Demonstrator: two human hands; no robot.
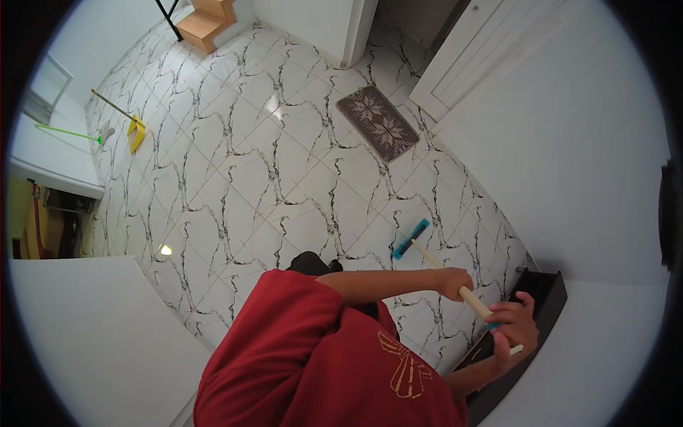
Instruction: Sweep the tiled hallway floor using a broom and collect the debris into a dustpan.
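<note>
A broom with a teal bristle head [411,238] and a pale handle [474,303] stands out over the marble-patterned tile floor to the right of my body. My left hand [454,283] is wrapped around the middle of the handle. Nearer the handle's upper end, my right hand [513,328] holds it between thumb and fingers, with some fingertips raised. A teal part of the handle shows by the right fingers, and the pale tip sticks out past the thumb. The broom head lies on or just above the floor; which one is unclear.
A patterned mat [378,124] lies by the white door [453,58]. A dark cabinet [539,288] stands against the right wall, close to my right hand. At far left are a yellow dustpan [136,134] and a green-handled mop [69,132]. Wooden steps [205,26] rise at the back.
</note>
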